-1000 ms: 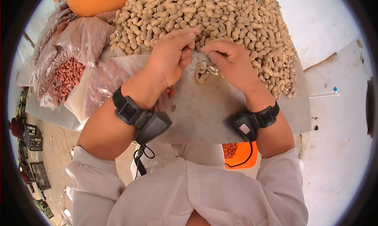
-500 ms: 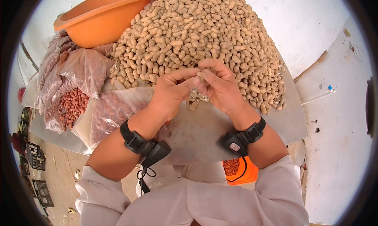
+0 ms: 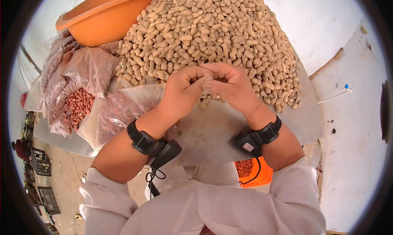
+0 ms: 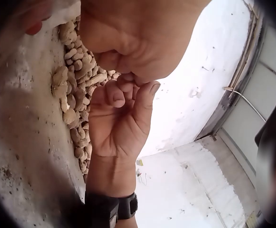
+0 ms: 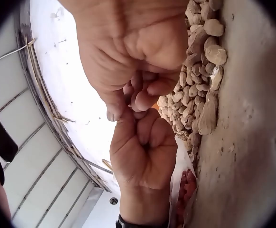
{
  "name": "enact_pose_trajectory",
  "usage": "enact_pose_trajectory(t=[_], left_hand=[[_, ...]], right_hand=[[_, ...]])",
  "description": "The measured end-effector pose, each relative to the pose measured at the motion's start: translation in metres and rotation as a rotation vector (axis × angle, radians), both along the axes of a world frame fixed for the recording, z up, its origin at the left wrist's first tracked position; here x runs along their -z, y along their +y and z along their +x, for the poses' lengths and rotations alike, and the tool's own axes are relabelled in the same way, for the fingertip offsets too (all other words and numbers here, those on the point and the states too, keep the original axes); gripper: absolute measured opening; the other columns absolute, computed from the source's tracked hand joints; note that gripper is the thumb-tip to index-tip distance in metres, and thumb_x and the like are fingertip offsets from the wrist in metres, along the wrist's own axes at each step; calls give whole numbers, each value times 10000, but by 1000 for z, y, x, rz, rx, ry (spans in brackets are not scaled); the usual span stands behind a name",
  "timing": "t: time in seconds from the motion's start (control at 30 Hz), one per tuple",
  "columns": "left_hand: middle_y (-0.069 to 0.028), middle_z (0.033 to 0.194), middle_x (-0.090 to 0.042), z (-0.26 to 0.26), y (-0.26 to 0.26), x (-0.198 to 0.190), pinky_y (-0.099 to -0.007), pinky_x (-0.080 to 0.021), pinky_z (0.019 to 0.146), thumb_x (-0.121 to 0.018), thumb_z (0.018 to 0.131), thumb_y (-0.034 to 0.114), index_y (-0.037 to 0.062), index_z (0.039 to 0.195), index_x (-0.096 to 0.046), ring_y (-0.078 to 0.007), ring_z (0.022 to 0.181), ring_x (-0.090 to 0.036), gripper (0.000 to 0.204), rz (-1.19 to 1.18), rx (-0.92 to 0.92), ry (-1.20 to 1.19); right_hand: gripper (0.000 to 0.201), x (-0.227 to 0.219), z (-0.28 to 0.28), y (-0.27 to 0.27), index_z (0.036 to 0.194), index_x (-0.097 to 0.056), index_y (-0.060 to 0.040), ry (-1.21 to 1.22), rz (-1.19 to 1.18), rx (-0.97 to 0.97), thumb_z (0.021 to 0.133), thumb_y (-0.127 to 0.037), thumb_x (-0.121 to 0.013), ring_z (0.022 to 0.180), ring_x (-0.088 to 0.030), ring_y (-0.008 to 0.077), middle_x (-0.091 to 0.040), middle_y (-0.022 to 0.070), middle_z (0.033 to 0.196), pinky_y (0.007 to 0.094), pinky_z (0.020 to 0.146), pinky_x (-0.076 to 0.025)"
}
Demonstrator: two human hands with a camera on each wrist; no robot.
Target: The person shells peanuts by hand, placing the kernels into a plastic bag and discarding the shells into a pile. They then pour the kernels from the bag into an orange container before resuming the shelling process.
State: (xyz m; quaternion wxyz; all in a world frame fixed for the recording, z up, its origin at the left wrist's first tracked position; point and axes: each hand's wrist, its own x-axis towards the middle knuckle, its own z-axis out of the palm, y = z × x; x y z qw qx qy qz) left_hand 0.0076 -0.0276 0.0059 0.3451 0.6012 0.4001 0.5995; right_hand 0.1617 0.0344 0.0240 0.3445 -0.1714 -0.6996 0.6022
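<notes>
My left hand and right hand meet at the near edge of a big heap of unshelled peanuts. Thumbs and curled forefingers pinch together over a peanut, which the fingers almost wholly hide. In the left wrist view the right hand faces the camera, its thumb tip against the left hand's fingers. The right wrist view has the left hand below, fingers curled in. Opened peanut shells lie on the metal table just beneath the hands.
Clear bags of red shelled peanuts lie at the left, one showing loose red kernels. Behind them stands an orange basin. An orange tub with red kernels sits below the table edge. Black crates stand on the floor, far left.
The hands, apart a second ago at the heap's edge, have come together with thumbs meeting over a peanut. The head view has tilted up, showing more of the heap and basin.
</notes>
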Motion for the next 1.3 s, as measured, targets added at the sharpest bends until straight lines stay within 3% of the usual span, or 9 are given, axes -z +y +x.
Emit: enact_pose_trajectory(t=[0.27, 0.33, 0.43, 0.57, 0.73, 0.83, 0.97, 1.13, 1.3], left_hand=[[-31, 799, -624, 0, 0, -3, -214, -449, 642, -558, 899, 81, -34, 948, -632, -62, 731, -536, 146, -76, -47, 30], [-18, 753, -606, 1, 0, -5, -202, -416, 586, -565, 903, 100, -23, 925, -637, -50, 677, -507, 145, -213, -11, -115], [8, 682, -559, -2, 3, 0, -191, -349, 509, -578, 907, 135, -2, 890, -640, -40, 591, -439, 152, -338, 104, -334], [14, 708, -536, 0, 4, 2, -185, -279, 466, -568, 919, 180, 11, 929, -615, -49, 514, -339, 175, -398, 177, -548], [18, 757, -531, -2, 7, 0, -183, -310, 472, -541, 934, 165, 5, 1011, -596, -50, 552, -376, 186, -425, 336, -795], [5, 828, -534, -6, 11, 2, -183, -321, 483, -499, 948, 143, -8, 1092, -566, -52, 572, -378, 219, -442, 415, -879], [-11, 884, -528, -9, 9, 1, -183, -326, 490, -445, 953, 98, -27, 1173, -531, -58, 592, -375, 267, -464, 493, -984], [-13, 855, -526, -11, 9, -3, -182, -319, 486, -423, 935, 50, -32, 1198, -521, -59, 584, -369, 292, -509, 472, -998], [-4, 739, -511, -8, 6, 1, -184, -288, 463, -486, 914, 65, -21, 1099, -605, -60, 534, -357, 235, -503, 277, -703]], right_hand=[[328, 3, -2, 0, 1111, -613, 16, -33, 4, 50, 820, -122, -679, 636, -514, 37, -606, -7, 736, 190, 549, -434], [314, -1, 1, 2, 1097, -621, 8, -72, 13, 41, 820, -127, -680, 622, -507, 36, -604, -7, 719, 189, 544, -425], [310, 0, 4, 8, 1093, -624, -4, -153, 369, 101, 816, -130, -685, 597, -490, 34, -600, -5, 702, 191, 539, -413], [220, 2, 2, 6, 1004, -628, -16, -71, 340, 148, 807, -92, -688, 619, -495, 30, -600, -7, 704, 194, 552, -413], [115, 10, 0, 8, 893, -605, -29, 71, 202, 131, 803, -42, -675, 675, -532, 41, -616, 5, 747, 199, 583, -438], [134, 7, -2, 5, 927, -624, -30, 81, 231, 203, 799, -27, -664, 694, -547, 54, -623, 20, 820, 206, 588, -451], [190, 11, -4, 10, 960, -649, -38, 58, 469, 303, 773, -5, -660, 696, -558, 80, -612, 41, 892, 214, 592, -461], [218, 5, -7, 7, 961, -661, -44, 21, 701, 307, 752, 17, -645, 672, -559, 104, -601, 55, 876, 215, 598, -464], [202, 5, -1, 7, 962, -654, -31, 7, 457, 253, 764, 3, -632, 664, -532, 68, -587, 21, 853, 201, 572, -440]])
